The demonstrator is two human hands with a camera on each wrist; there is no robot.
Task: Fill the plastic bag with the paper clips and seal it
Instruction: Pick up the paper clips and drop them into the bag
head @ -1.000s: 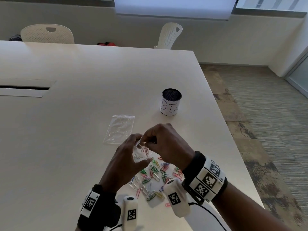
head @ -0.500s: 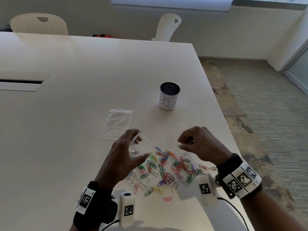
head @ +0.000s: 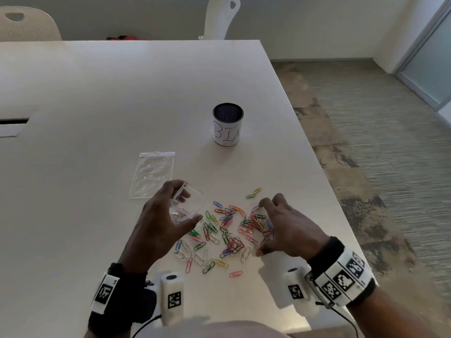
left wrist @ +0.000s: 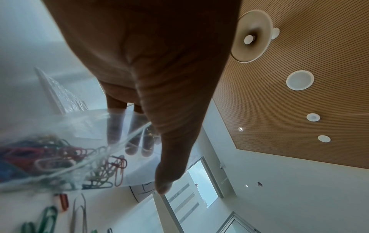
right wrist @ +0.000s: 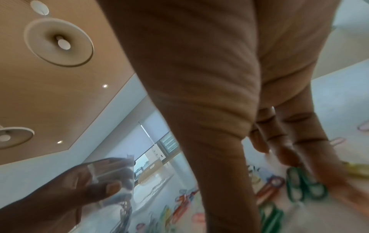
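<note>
Since a second ago the right hand [head: 286,228] has left the bag's mouth and dropped to the right side of the clip pile, away from the left hand [head: 158,225]. Its fingers now curl down over the clips [head: 229,230], spread like a claw with the tips at the pile; whether they actually grip any clip I cannot tell, as the wrist view is blurred. The left hand holds the bag [head: 186,203] just left of the pile and above the table [head: 97,106], thumb on one side and fingers on the other, pinching the mouth so it gapes open. A few clips show through the plastic in the left wrist view [left wrist: 49,156]. Most clips lie loose on the table in a scattered heap of many colours, with two stray ones just beyond the pile. A second bag [head: 152,174] lies flat beyond and left of the pile. A cup [head: 227,124] marked with handwritten letters stands well beyond the pile.
</note>
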